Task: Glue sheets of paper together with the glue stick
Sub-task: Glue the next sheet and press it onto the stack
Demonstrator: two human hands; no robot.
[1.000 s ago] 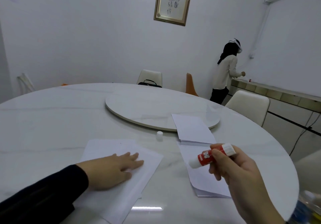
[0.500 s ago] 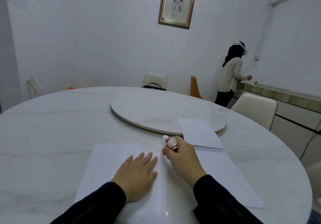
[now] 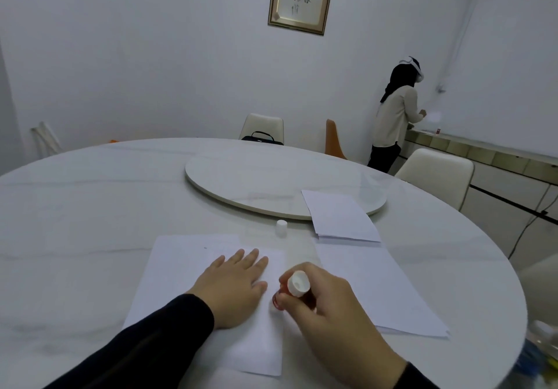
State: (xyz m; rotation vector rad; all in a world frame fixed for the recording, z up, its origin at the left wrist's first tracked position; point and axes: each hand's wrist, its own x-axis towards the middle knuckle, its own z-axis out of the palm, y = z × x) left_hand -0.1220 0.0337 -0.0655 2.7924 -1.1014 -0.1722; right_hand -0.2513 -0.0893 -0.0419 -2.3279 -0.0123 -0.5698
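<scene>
My left hand lies flat, fingers straight, on white paper sheets in front of me. My right hand grips a red and white glue stick held upright, its lower end down on the right edge of the sheet beside my left hand. The stick's white cap stands on the table beyond the sheets. A stack of white paper lies to the right, and a smaller stack rests partly on the turntable.
A round white marble table carries a raised turntable at its middle. Chairs stand at the far side and right. A person stands at a ledge by the far wall. A plastic bottle is at the lower right.
My right hand brought the glue stick from the air on the right down to the sheet's far edge, then drew it along the edge toward me. My left hand stayed pressing the paper.
</scene>
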